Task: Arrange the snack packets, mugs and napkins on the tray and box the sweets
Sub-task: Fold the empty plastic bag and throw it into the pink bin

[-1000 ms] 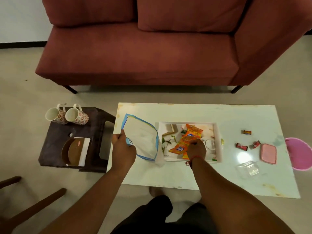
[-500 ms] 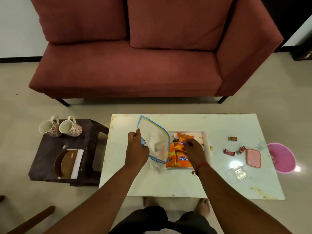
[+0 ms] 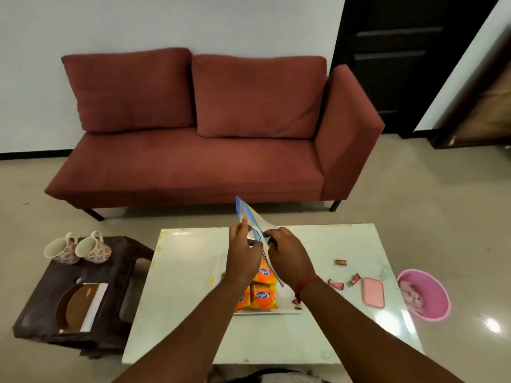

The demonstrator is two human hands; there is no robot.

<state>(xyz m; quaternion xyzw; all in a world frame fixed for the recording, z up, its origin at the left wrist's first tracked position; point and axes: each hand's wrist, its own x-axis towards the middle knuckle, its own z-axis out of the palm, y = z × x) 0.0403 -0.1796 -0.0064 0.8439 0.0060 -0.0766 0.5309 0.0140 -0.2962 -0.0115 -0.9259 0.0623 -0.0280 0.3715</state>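
Observation:
Both hands hold a clear zip bag [image 3: 250, 214] with a blue edge above the white table [image 3: 179, 286]. My left hand [image 3: 243, 254] pinches its left side and my right hand [image 3: 287, 255] grips its right side. Under my wrists, orange snack packets [image 3: 261, 295] lie on the white tray [image 3: 284, 310]. Three wrapped sweets [image 3: 341, 262] [image 3: 336, 284] [image 3: 355, 279] lie on the table to the right, beside a pink box lid [image 3: 373, 293]. Two flowered mugs [image 3: 62, 250] [image 3: 94, 248] and a stack of white napkins [image 3: 92, 308] sit on the dark side table [image 3: 36, 308] at the left.
A brown round holder [image 3: 73, 305] stands against the napkins. A pink bin [image 3: 424, 294] sits on the floor off the table's right end. A red sofa [image 3: 210, 150] stands behind the table, with a dark door [image 3: 398, 59] to its right.
My right hand left the snack packets on the tray and took hold of the bag. Both hands raised the bag. The camera tilted up, showing more of the sofa.

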